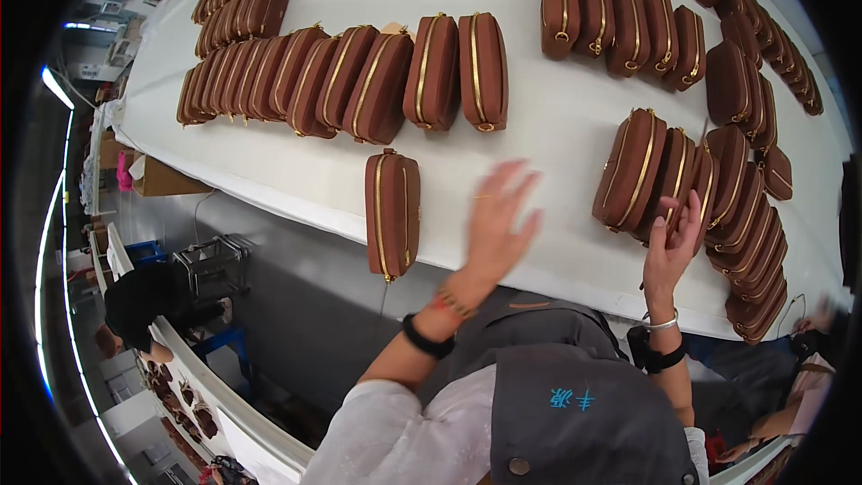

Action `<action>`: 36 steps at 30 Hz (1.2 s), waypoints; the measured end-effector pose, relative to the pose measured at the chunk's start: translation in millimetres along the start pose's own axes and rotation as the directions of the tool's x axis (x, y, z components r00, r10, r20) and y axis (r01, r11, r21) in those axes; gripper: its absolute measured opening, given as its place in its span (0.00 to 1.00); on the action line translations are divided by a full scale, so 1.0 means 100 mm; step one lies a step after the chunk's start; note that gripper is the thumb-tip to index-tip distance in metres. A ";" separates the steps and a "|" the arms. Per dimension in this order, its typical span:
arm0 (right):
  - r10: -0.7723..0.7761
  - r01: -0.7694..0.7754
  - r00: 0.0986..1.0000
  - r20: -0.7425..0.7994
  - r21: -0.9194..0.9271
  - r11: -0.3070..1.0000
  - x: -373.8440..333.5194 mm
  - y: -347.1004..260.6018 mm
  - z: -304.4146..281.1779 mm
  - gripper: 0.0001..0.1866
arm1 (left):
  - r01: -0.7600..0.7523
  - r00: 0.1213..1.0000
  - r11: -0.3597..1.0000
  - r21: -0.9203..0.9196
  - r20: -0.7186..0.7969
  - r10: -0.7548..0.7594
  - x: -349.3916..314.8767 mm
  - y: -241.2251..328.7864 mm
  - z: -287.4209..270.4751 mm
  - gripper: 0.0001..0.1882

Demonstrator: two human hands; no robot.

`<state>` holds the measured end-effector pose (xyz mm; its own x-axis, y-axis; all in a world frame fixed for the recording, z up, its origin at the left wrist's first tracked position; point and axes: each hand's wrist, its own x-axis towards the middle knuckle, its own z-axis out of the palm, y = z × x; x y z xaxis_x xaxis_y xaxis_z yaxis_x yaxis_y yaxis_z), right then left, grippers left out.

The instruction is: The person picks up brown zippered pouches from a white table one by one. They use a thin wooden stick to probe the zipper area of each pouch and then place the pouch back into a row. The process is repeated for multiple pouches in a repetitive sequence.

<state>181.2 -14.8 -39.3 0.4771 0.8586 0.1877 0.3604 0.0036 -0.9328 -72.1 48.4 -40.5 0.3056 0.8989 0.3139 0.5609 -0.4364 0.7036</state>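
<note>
My left hand [501, 223], blurred by motion, is raised over the white table with its fingers spread and holds nothing. To its left a single brown zip bag [392, 214] stands at the table's near edge, its gold zipper facing up. My right hand [673, 242] is at a row of similar bags on the right. Its thumb and fingers are apart in front of a brown bag [673, 175]; whether they touch it I cannot tell. Left of that bag leans a larger-looking bag [632, 171] with a gold zipper.
A long row of brown bags [377, 85] runs across the far left of the white table [548, 139]. More bags [620, 22] stand in rows at the back right. Beyond the left edge a person in black [148, 301] bends near another table. Another person's arm [772, 427] shows at lower right.
</note>
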 end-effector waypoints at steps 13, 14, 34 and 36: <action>0.134 -0.110 0.746 0.652 -0.077 0.991 -0.13 -0.69 0.50 0.28 | 0.659 0.575 0.165 -0.734 0.350 -0.740 -0.62 -0.48 -1.28 0.35; 0.165 -0.155 0.734 0.659 -0.075 0.985 -0.10 -0.73 0.53 0.33 | 0.652 0.553 0.039 -0.758 0.439 -0.708 -0.66 -0.42 -1.23 0.33; 0.173 -0.392 0.789 0.589 0.268 0.880 0.19 -0.70 0.51 0.29 | 0.682 0.694 0.144 -0.717 0.572 -0.436 -0.43 0.28 -0.71 0.52; 0.153 -0.365 0.791 0.592 0.256 0.895 0.17 -0.69 0.50 0.29 | 0.679 0.697 0.150 -0.719 0.567 -0.439 -0.43 0.28 -0.69 0.52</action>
<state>124.1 24.8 13.0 -0.0422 0.9834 -0.1767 -0.0561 -0.1789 -0.9823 -122.6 0.1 10.4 0.4035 0.7959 -0.4515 -0.2615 0.5731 0.7766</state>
